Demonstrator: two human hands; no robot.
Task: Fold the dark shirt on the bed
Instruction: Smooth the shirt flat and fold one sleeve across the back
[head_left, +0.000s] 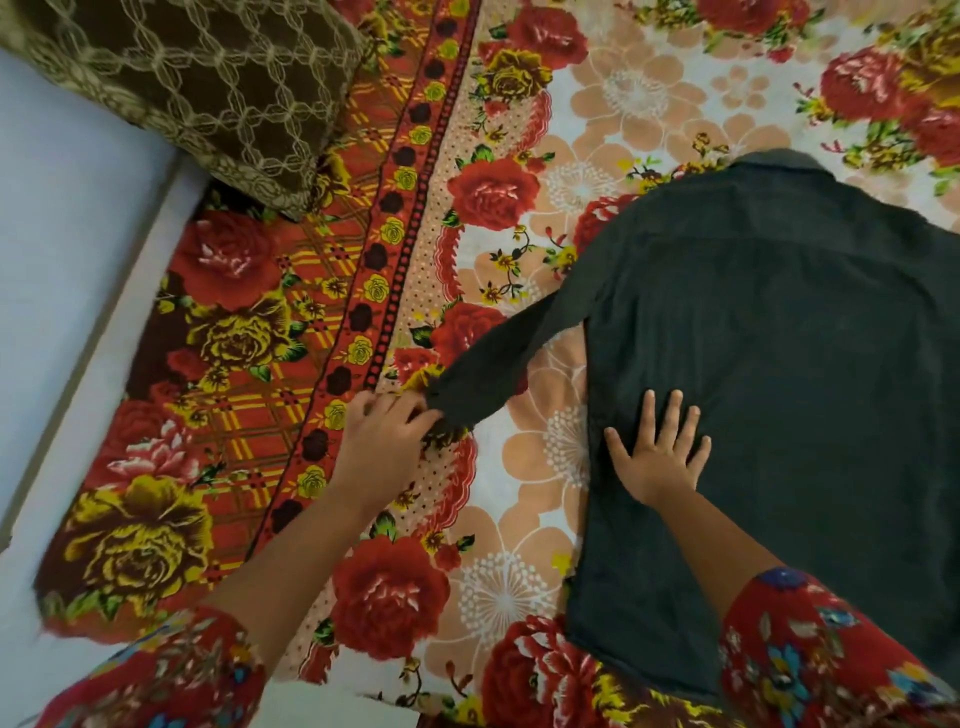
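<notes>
Floral bedspread covers the bed, with the dark shirt spread flat, collar away. Left hand pinches the sleeve cuff; right hand lies open, flat on the body. Soft, limp cloth, best taken by cuff and seams. A brown pillow sits well clear.

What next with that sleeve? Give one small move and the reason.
Probably carry the sleeve inward across the back of the dark shirt. The left hand is pinching the cuff, the sleeve lies stretched out over the floral bedsheet, and the right hand is pressed flat on the shirt's body, so the body should stay put during the fold.
</notes>
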